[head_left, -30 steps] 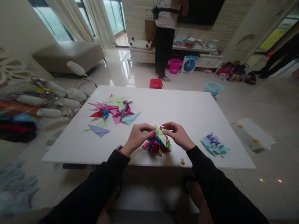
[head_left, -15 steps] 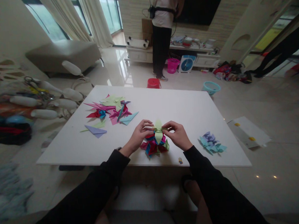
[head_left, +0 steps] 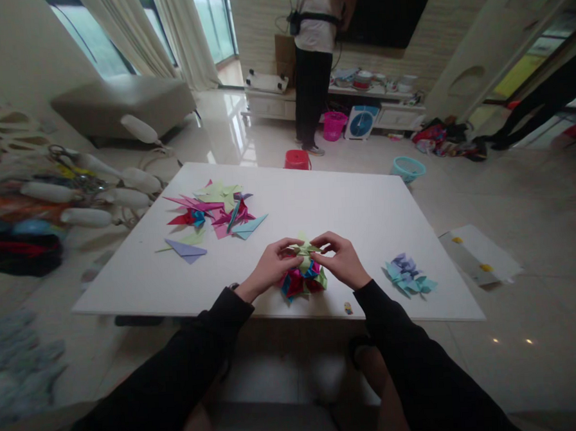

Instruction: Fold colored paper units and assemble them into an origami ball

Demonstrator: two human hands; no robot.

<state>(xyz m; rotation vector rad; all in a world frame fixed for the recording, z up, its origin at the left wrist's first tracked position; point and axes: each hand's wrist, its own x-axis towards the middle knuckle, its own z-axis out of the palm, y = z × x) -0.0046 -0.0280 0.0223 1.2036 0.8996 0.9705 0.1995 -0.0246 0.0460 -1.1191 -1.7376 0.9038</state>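
Observation:
A pale green origami flower (head_left: 304,249) is pinched between my two hands near the front of the white table (head_left: 345,203). My left hand (head_left: 277,262) closes on its left side, thumb and forefinger pressed to the paper. On the other side, my right hand (head_left: 338,259) grips its right edge the same way. Directly below, a cluster of folded paper pieces (head_left: 301,284) in magenta, blue, red and green lies on the table, partly covered by the flower and my left hand. Whether the flower touches the cluster, I cannot tell.
Folded papers (head_left: 220,209) in several colours are heaped at the table's back left, with a lavender folded piece (head_left: 187,251) in front. Purple and turquoise paper flowers (head_left: 407,275) lie at the right. A small sticker (head_left: 347,308) is by the front edge. A person (head_left: 312,79) stands beyond the table.
My left fingers have closed further in on the green flower, and its front petal has tipped or folded so less of it shows. My right hand has barely moved.

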